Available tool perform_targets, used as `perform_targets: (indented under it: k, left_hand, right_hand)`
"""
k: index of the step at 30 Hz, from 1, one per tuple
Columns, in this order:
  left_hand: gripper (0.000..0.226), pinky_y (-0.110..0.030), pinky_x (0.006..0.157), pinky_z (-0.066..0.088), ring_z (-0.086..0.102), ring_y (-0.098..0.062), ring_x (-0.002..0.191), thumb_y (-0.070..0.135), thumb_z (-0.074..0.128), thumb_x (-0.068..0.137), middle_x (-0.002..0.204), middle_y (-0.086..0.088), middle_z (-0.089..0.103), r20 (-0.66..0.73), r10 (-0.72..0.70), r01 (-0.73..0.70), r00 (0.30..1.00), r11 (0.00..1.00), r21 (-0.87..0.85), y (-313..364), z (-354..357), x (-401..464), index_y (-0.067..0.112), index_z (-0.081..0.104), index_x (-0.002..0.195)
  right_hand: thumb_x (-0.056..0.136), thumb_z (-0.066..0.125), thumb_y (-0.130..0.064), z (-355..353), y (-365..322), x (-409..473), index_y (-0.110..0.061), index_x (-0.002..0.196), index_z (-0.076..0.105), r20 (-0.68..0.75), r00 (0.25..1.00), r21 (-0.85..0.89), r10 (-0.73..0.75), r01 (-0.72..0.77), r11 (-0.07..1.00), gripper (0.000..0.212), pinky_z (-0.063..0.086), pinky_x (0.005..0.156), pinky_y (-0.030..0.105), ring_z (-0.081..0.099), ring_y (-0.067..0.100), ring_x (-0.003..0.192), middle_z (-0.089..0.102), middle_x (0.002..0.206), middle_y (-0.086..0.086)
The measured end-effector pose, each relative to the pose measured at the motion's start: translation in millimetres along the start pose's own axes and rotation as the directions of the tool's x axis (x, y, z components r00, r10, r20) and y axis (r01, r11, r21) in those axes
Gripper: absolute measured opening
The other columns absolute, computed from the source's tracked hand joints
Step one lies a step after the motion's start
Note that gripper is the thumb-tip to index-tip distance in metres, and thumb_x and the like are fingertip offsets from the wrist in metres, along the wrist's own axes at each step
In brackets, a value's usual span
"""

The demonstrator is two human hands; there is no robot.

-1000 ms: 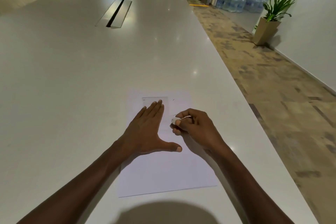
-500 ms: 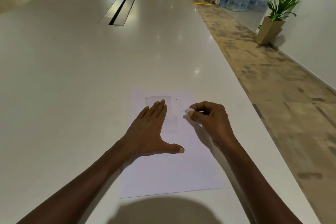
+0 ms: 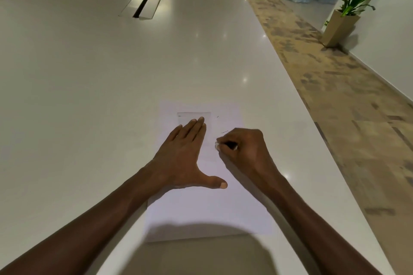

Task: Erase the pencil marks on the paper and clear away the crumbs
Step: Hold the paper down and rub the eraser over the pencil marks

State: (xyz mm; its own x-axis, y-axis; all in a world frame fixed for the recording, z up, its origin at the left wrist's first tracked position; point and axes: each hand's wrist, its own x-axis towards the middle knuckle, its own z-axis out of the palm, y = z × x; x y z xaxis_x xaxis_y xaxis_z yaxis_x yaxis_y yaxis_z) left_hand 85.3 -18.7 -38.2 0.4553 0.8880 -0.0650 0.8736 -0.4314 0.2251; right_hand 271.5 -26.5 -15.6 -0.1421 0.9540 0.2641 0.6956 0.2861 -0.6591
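Right hand [image 3: 244, 148], fingers curled tight around a small white eraser [image 3: 217, 145], pressed to the sheet of paper [image 3: 207, 214] just below a short pencil mark [image 3: 224, 132]. Left hand [image 3: 182, 158] laid flat on the sheet beside it, fingers straight and together, thumb spread wide, fingertips over a faintly outlined rectangle [image 3: 194, 116]. Second tiny mark [image 3: 217, 116] further up. Paper near the right edge of a long white surface [image 3: 89, 85]; recessed cable slot [image 3: 146, 0] well beyond; potted plant [image 3: 348, 4] on the floor at right.

Paper [image 3: 207, 212] lying at table's [image 3: 89, 96] near edge; left hand [image 3: 183, 158] resting on it, right hand [image 3: 243, 152] just beside.
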Motion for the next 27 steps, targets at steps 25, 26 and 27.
perform_targets:
  k: [25, 26, 27]
  left_hand:
    - [0.147, -0.041, 0.123, -0.001, -0.018, -0.013, 0.148, 0.106, 0.031, 0.049, 0.161, 0.0, -0.023, 0.009, -0.017, 0.017, 1.0, 1.0, 0.0, 1, 0, 1, 0.012, -0.012, 0.154]
    - [0.147, -0.041, 0.123, 0.0, -0.018, -0.013, 0.148, 0.106, 0.031, 0.049, 0.161, 0.001, -0.023, 0.005, -0.018, 0.018, 1.0, 1.0, 0.0, 0, -1, 1, 0.012, -0.012, 0.154]
    - [0.148, -0.041, 0.122, 0.0, -0.018, -0.013, 0.148, 0.106, 0.03, 0.049, 0.161, 0.001, -0.023, 0.002, -0.018, 0.018, 1.0, 1.0, 0.0, 0, -1, 1, 0.012, -0.012, 0.154]
  right_hand:
    - [0.081, 0.061, -0.005, 10, 19, 46, 0.004, 0.062, 0.063, 0.026, 0.985, -0.189, -0.171, 0.173, 0.967, 0.021, 0.048, 0.059, 0.041, 0.059, 0.026, 0.06, 0.062, 0.057, 0.016]
    - [0.081, 0.06, -0.005, 11, 18, 51, 0.004, 0.063, 0.064, 0.033, 0.984, -0.197, -0.174, 0.177, 0.964, 0.021, 0.048, 0.06, 0.041, 0.06, 0.028, 0.06, 0.062, 0.058, 0.018]
    - [0.081, 0.061, -0.005, 10, 19, 52, 0.005, 0.064, 0.065, 0.041, 0.984, -0.2, -0.175, 0.18, 0.963, 0.02, 0.048, 0.06, 0.041, 0.06, 0.029, 0.06, 0.063, 0.059, 0.019]
